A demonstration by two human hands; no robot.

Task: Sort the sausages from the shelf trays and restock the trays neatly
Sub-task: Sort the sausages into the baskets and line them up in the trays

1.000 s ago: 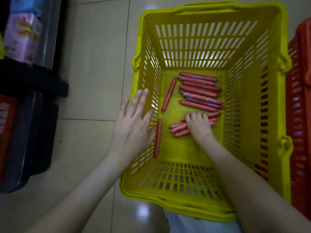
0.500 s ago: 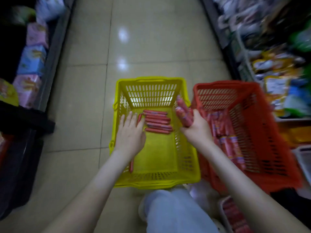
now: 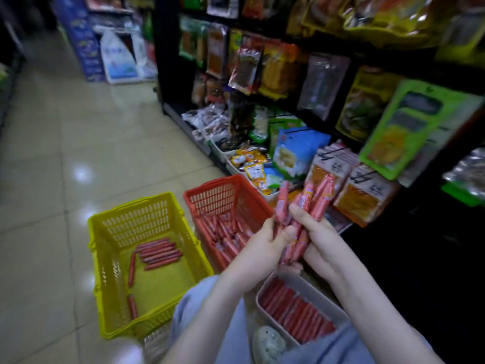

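Floor (image 3: 78, 153) of glossy tiles, snack shelves (image 3: 288, 61) alongside, left hand (image 3: 258, 248) and right hand (image 3: 319, 237) gripping sausages (image 3: 315, 198)

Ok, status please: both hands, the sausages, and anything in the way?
Left hand and right hand both grip one bundle of red wrapped sausages. Grey plastic tray holds neat rows. Nothing seen blocking it.

Tiled floor (image 3: 78, 143) carries yellow basket (image 3: 112, 298), red basket (image 3: 210, 200) beside it, and a tray (image 3: 309, 285)
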